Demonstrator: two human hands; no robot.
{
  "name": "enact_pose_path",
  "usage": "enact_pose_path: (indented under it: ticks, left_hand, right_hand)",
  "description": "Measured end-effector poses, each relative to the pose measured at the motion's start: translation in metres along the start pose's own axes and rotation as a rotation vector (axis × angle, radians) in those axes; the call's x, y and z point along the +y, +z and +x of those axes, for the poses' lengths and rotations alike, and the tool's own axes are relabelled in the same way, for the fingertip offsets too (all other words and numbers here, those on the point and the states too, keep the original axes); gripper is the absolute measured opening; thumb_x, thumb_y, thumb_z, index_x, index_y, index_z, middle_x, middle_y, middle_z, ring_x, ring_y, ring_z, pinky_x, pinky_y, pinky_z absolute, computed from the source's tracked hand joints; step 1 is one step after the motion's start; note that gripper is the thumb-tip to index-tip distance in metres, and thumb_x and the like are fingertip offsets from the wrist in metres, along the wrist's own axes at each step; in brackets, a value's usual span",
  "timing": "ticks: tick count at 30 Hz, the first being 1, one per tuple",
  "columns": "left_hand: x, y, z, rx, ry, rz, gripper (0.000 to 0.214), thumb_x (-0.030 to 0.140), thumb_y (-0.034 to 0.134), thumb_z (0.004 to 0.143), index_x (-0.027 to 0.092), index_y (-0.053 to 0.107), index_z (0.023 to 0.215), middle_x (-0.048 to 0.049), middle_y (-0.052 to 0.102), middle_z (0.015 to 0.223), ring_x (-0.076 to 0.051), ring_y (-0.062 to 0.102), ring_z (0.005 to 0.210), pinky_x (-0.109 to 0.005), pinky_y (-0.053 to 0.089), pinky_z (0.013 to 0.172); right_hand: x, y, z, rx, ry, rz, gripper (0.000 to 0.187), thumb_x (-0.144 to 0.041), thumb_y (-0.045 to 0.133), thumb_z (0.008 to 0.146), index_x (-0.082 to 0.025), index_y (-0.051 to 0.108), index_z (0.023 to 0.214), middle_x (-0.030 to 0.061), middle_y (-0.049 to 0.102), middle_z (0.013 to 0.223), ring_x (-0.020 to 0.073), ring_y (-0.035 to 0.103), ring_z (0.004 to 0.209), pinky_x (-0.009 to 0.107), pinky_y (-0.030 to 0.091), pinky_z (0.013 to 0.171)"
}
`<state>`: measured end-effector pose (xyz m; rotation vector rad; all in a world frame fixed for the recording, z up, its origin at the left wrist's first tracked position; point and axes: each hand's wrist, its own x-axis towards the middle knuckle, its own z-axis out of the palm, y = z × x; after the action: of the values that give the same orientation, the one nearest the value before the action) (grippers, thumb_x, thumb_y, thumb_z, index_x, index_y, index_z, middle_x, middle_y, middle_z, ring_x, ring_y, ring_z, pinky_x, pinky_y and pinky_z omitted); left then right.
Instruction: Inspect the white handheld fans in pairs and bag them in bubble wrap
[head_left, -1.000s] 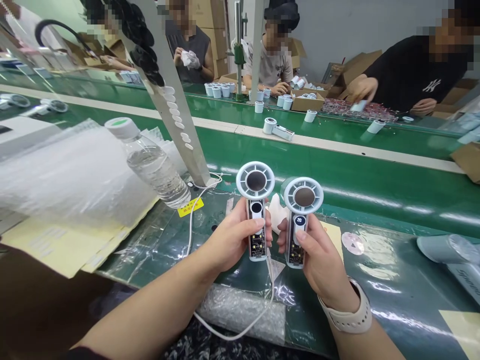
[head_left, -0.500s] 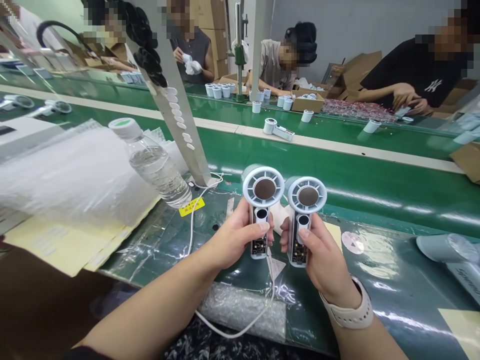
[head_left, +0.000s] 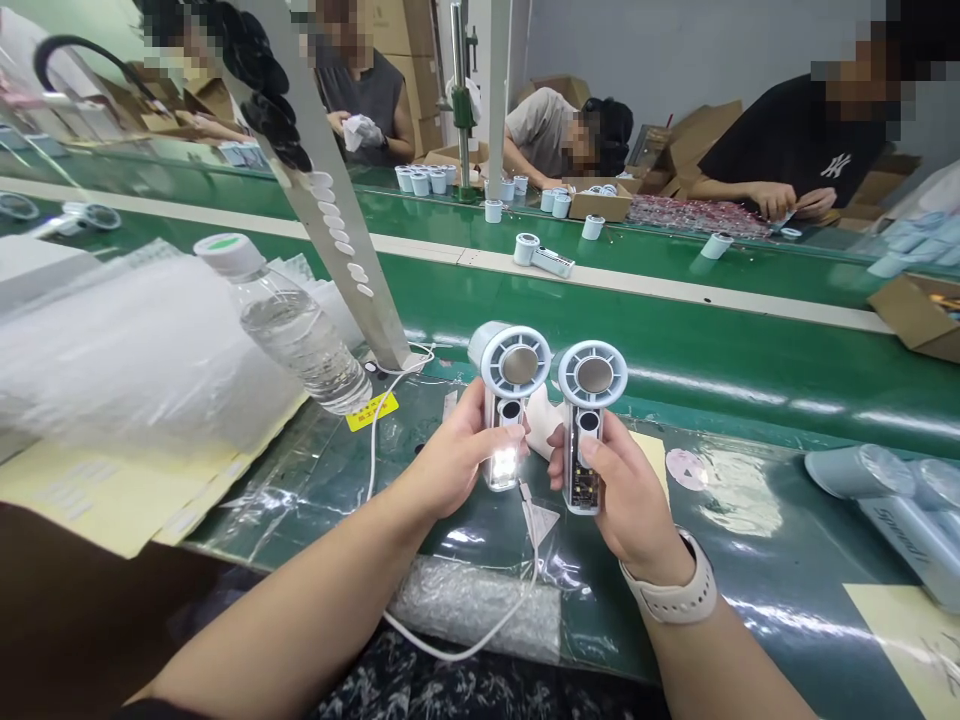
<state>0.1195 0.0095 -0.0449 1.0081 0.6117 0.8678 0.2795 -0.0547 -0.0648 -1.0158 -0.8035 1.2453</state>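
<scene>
- Far left, a sheet of clear plastic (head_left: 120, 350) lies on yellow paper (head_left: 97, 500) at the edge of the green bench (head_left: 300, 520).
- A water bottle (head_left: 292, 335) lies tilted across the plastic, its base just beside the foot of a steel post (head_left: 330, 210).
- A white cable (head_left: 373, 450) runs down the bench and loops past bubble wrap (head_left: 472, 605), below the hands.
- The left hand (head_left: 454, 460) is closed around the body of the left fan (head_left: 510, 385), thumb across its front, with a white glow showing at the lower end.
- The right hand (head_left: 622, 490) is closed around the right fan (head_left: 589, 410), thumb on its front, with a circuit board showing in the clear body. A watch (head_left: 667, 595) sits on that wrist.
- Both fans stand upright, just apart, held above the bench with their round heads over the fingers.
- Beyond them, three co-workers (head_left: 787, 140) sit along a farther bench among white cylinders (head_left: 592, 228) and a cardboard box (head_left: 600, 203).
- Far right, pale grey cylinders (head_left: 855, 472) lie on the near bench.
</scene>
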Motion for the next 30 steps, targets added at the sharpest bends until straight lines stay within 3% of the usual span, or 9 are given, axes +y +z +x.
enact_pose_path:
  ticks: [10, 17, 24, 30]
  left_hand:
    - [-0.0016, -0.0018, 0.0002, -0.004, -0.007, 0.065, 0.025, 0.028, 0.066, 0.080, 0.020, 0.050, 0.098, -0.0006, 0.060, 0.084, -0.016, 0.059, 0.066, -0.033, 0.045, 0.063]
    - [-0.0005, 0.0002, -0.0011, -0.010, -0.045, -0.011, 0.038, 0.034, 0.070, 0.075, 0.019, 0.047, 0.102, -0.0026, 0.059, 0.090, -0.017, 0.059, 0.069, -0.034, 0.047, 0.065]
    - [-0.0008, -0.0017, -0.0001, 0.018, -0.071, -0.063, 0.028, 0.030, 0.061, 0.077, 0.018, 0.047, 0.098, -0.0072, 0.063, 0.095, -0.021, 0.063, 0.077, -0.033, 0.047, 0.065]
    - [-0.0014, -0.0041, 0.0000, -0.005, -0.075, -0.046, 0.030, 0.029, 0.059, 0.078, 0.018, 0.046, 0.102, -0.0069, 0.064, 0.095, -0.020, 0.064, 0.071, -0.035, 0.051, 0.062]
  right_hand:
    - [-0.0016, 0.0022, -0.0017, 0.033, 0.013, -0.008, 0.024, -0.040, 0.067, 0.084, -0.022, 0.061, 0.098, 0.0031, 0.068, 0.091, 0.0148, 0.062, 0.067, 0.028, 0.053, 0.056]
    - [-0.0015, 0.0027, 0.0015, 0.084, 0.082, 0.095, 0.026, -0.041, 0.068, 0.081, -0.020, 0.061, 0.095, 0.0041, 0.068, 0.090, 0.0152, 0.063, 0.067, 0.028, 0.055, 0.056]
    - [-0.0026, -0.0011, 0.0032, 0.109, 0.058, 0.092, 0.021, -0.038, 0.064, 0.082, -0.019, 0.059, 0.091, 0.0040, 0.067, 0.081, 0.0148, 0.059, 0.057, 0.028, 0.051, 0.049]
    - [-0.0049, -0.0017, 0.0036, 0.113, 0.049, 0.121, 0.020, -0.038, 0.064, 0.082, -0.019, 0.060, 0.088, 0.0042, 0.066, 0.082, 0.0155, 0.060, 0.060, 0.027, 0.051, 0.049]
